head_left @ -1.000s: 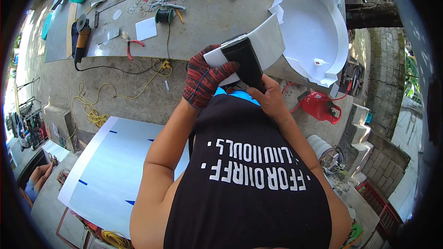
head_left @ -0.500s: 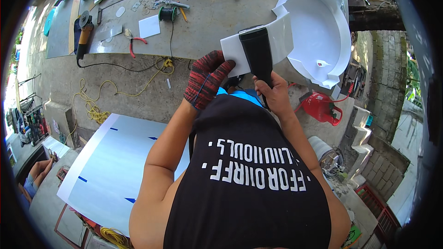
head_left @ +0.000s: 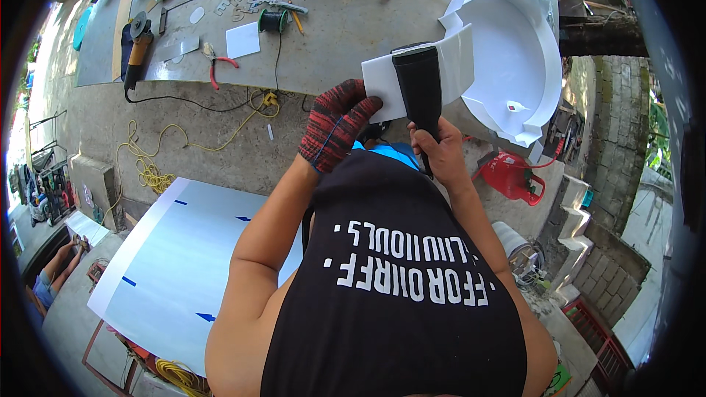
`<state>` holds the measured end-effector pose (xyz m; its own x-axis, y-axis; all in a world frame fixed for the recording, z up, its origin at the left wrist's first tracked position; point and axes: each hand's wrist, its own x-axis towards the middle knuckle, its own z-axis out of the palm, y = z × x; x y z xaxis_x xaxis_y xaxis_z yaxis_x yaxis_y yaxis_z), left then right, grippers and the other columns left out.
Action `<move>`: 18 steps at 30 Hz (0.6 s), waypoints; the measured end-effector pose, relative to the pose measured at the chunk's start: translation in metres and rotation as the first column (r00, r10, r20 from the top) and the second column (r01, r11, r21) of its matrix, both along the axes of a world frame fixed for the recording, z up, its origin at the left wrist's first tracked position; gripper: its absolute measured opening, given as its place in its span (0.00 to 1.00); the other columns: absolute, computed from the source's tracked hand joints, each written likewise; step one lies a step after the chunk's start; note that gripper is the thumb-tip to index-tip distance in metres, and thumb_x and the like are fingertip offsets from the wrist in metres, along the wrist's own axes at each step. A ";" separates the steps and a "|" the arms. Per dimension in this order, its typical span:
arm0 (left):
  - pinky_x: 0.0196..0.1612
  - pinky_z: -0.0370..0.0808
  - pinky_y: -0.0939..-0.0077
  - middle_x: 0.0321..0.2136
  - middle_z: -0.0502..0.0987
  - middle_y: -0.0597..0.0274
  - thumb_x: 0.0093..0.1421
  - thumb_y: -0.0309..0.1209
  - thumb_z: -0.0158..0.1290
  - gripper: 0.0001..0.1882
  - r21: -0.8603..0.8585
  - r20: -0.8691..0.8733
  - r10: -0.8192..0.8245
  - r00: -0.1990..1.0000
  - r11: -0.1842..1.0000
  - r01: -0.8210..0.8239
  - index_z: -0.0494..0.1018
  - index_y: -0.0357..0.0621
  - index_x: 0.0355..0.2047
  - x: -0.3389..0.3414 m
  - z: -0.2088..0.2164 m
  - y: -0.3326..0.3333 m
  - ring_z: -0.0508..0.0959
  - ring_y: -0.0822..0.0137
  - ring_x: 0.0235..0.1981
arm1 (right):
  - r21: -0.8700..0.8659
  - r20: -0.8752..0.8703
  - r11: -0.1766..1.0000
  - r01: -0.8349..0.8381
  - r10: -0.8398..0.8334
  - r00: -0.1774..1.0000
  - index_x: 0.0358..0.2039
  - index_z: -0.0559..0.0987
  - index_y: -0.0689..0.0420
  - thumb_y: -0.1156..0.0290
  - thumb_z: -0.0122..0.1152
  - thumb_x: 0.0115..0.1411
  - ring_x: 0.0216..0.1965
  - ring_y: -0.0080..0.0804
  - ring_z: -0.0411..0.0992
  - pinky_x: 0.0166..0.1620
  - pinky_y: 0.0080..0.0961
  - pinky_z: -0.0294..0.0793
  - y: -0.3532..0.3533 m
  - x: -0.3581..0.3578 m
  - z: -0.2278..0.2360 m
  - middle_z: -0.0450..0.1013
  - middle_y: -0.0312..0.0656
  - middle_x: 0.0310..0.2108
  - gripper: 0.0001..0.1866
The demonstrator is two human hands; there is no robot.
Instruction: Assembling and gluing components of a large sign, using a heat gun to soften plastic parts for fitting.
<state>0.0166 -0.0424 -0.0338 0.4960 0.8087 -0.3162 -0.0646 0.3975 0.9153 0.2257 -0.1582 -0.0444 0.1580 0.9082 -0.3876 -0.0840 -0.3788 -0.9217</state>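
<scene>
My left hand (head_left: 341, 119), in a red and black knit glove, pinches the near left end of a white plastic strip (head_left: 379, 88). Bare, my right hand (head_left: 441, 148) is closed round the handle of a black, wide-headed tool that looks like a hair straightener (head_left: 421, 82). Its head lies across the strip, hiding the middle of it. Beyond the tool the strip curves up beside a large white round shallow form (head_left: 511, 66) with a raised rim, at the table's right end. Whether strip and form are joined I cannot tell.
On the metal table (head_left: 331, 37) lie an angle grinder (head_left: 137, 51), red-handled pliers (head_left: 219, 70), a wire spool (head_left: 273, 20) and a white square sheet (head_left: 243, 40). A yellow cord (head_left: 151, 173) trails over the floor. A red gas cylinder (head_left: 509, 176) stands right; a large pale sheet (head_left: 176, 265) lies left.
Both hands, the strip and the black tool appear slightly farther right in the picture, while the whole view has shifted a little. Both grips stay the same.
</scene>
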 end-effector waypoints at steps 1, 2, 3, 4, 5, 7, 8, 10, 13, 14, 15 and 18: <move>0.47 0.76 0.73 0.38 0.84 0.59 0.65 0.30 0.60 0.12 0.007 0.001 -0.003 1.000 1.000 0.003 0.79 0.37 0.46 0.000 0.000 0.000 0.79 0.73 0.40 | -0.003 -0.002 1.000 0.002 -0.002 1.000 0.43 0.77 0.63 0.69 0.61 0.68 0.28 0.18 0.70 0.34 0.17 0.71 0.000 0.000 0.000 0.74 0.35 0.29 0.10; 0.47 0.76 0.73 0.38 0.84 0.59 0.65 0.31 0.60 0.12 0.013 0.002 -0.006 1.000 1.000 0.006 0.79 0.37 0.46 0.000 -0.001 0.001 0.79 0.73 0.40 | -0.006 -0.004 1.000 0.005 -0.005 1.000 0.43 0.77 0.63 0.69 0.61 0.68 0.28 0.18 0.70 0.34 0.17 0.71 0.000 0.000 0.000 0.74 0.35 0.29 0.10; 0.47 0.76 0.73 0.38 0.84 0.59 0.65 0.31 0.60 0.12 0.014 0.003 -0.005 1.000 1.000 0.005 0.79 0.37 0.46 0.000 0.000 0.001 0.79 0.73 0.40 | -0.006 -0.003 1.000 0.004 -0.004 1.000 0.43 0.77 0.63 0.69 0.61 0.68 0.28 0.18 0.70 0.34 0.17 0.71 0.001 0.000 0.000 0.74 0.35 0.29 0.10; 0.46 0.76 0.73 0.38 0.84 0.59 0.65 0.30 0.60 0.12 0.012 0.013 0.000 1.000 1.000 -0.001 0.79 0.37 0.46 0.000 0.001 0.001 0.79 0.73 0.40 | -0.001 -0.004 1.000 0.006 -0.006 1.000 0.43 0.77 0.63 0.69 0.61 0.68 0.28 0.18 0.70 0.34 0.17 0.71 0.001 0.000 0.001 0.74 0.36 0.29 0.10; 0.46 0.76 0.73 0.38 0.84 0.59 0.65 0.30 0.60 0.12 0.010 0.022 0.006 1.000 1.000 -0.006 0.79 0.37 0.46 0.001 0.001 0.001 0.79 0.74 0.40 | 0.005 -0.006 1.000 0.007 -0.007 1.000 0.43 0.77 0.63 0.69 0.61 0.68 0.28 0.18 0.70 0.34 0.17 0.71 0.001 0.000 0.001 0.74 0.36 0.29 0.10; 0.46 0.76 0.73 0.38 0.84 0.59 0.65 0.31 0.60 0.12 0.012 0.022 0.006 1.000 1.000 -0.006 0.79 0.37 0.46 0.001 0.000 0.001 0.79 0.74 0.40 | 0.008 0.000 1.000 -0.001 0.001 1.000 0.43 0.77 0.63 0.69 0.61 0.68 0.27 0.18 0.70 0.34 0.17 0.71 0.001 0.000 0.002 0.74 0.36 0.29 0.10; 0.46 0.76 0.73 0.38 0.84 0.59 0.65 0.31 0.60 0.12 0.015 0.020 0.004 1.000 1.000 -0.005 0.80 0.37 0.45 0.001 0.000 0.002 0.79 0.74 0.40 | 0.012 0.005 1.000 -0.008 0.008 1.000 0.43 0.77 0.63 0.69 0.61 0.68 0.27 0.18 0.70 0.34 0.17 0.71 0.001 0.001 0.002 0.74 0.36 0.29 0.10; 0.46 0.76 0.73 0.38 0.83 0.59 0.64 0.31 0.61 0.14 0.010 0.008 -0.011 1.000 1.000 0.011 0.79 0.37 0.47 0.001 -0.001 0.004 0.79 0.73 0.40 | 0.019 0.003 1.000 -0.010 0.010 1.000 0.43 0.77 0.63 0.69 0.60 0.67 0.27 0.18 0.70 0.34 0.17 0.71 0.001 0.002 0.001 0.74 0.36 0.29 0.10; 0.44 0.78 0.74 0.38 0.83 0.59 0.60 0.31 0.65 0.20 -0.035 0.088 0.020 0.996 0.999 -0.017 0.76 0.38 0.51 0.004 0.003 0.003 0.80 0.72 0.40 | 0.044 0.011 0.999 -0.025 0.024 1.000 0.42 0.77 0.63 0.69 0.61 0.67 0.27 0.18 0.70 0.34 0.17 0.71 0.002 0.000 0.004 0.74 0.35 0.28 0.10; 0.41 0.79 0.74 0.38 0.83 0.58 0.58 0.31 0.67 0.25 -0.078 0.179 0.068 0.982 0.995 -0.055 0.75 0.38 0.54 0.006 0.005 0.003 0.81 0.72 0.39 | 0.062 0.020 0.997 -0.036 0.035 0.999 0.42 0.77 0.63 0.69 0.62 0.66 0.28 0.18 0.70 0.33 0.17 0.71 0.002 -0.002 0.005 0.74 0.35 0.28 0.10; 0.41 0.79 0.74 0.38 0.83 0.58 0.58 0.31 0.67 0.25 -0.077 0.179 0.068 0.981 0.996 -0.055 0.75 0.38 0.54 0.005 0.007 0.005 0.81 0.72 0.39 | 0.063 0.021 0.997 -0.036 0.035 0.999 0.42 0.77 0.63 0.69 0.62 0.66 0.28 0.18 0.70 0.33 0.17 0.71 0.002 -0.003 0.005 0.74 0.35 0.28 0.10; 0.36 0.81 0.75 0.39 0.83 0.57 0.52 0.31 0.71 0.33 -0.002 0.163 -0.001 0.987 1.000 0.001 0.73 0.40 0.57 0.000 0.021 0.013 0.82 0.71 0.36 | 0.035 0.149 0.997 -0.076 0.070 0.986 0.41 0.78 0.62 0.68 0.64 0.65 0.27 0.17 0.70 0.33 0.17 0.71 0.002 -0.007 0.005 0.74 0.34 0.28 0.11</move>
<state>0.0164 -0.0291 -0.0126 0.5419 0.8074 -0.2331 -0.2122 0.3999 0.8917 0.2183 -0.1561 -0.0390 0.1437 0.9337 -0.3279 0.0806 -0.3413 -0.9365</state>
